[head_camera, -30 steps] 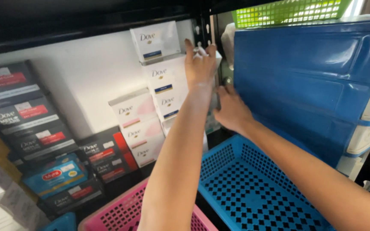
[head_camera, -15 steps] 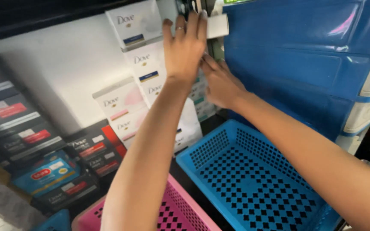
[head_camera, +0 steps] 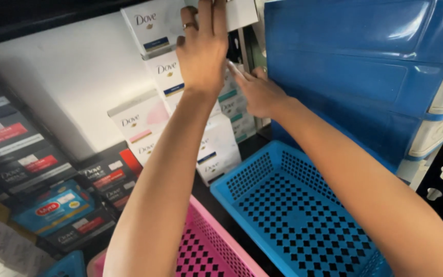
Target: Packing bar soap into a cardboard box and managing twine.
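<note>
Shelving is shown: nearest, a pink perforated plastic basket [head_camera: 206, 251] and a blue perforated plastic basket [head_camera: 293, 210]; beyond, the left hand [head_camera: 203, 48] is laid flat, fingers extended, against stacked white cardboard soap boxes [head_camera: 155, 25]; the right hand [head_camera: 257, 92], loosely open, touches them beside blue plastic drawers [head_camera: 344, 66].

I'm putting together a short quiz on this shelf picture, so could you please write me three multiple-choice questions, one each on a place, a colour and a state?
1. Where is the left hand?
A. flat on the white boxes at the top of the stack
B. inside the pink basket
C. on the floor

2. What colour is the basket under the right hand?
A. green
B. blue
C. yellow

3. What state is the blue basket in?
A. full of boxes
B. upside down
C. empty

Answers: 1 A, the fingers lie spread on the top white boxes. 2 B, the perforated basket below the right forearm is blue. 3 C, only its bare perforated bottom shows.
</note>
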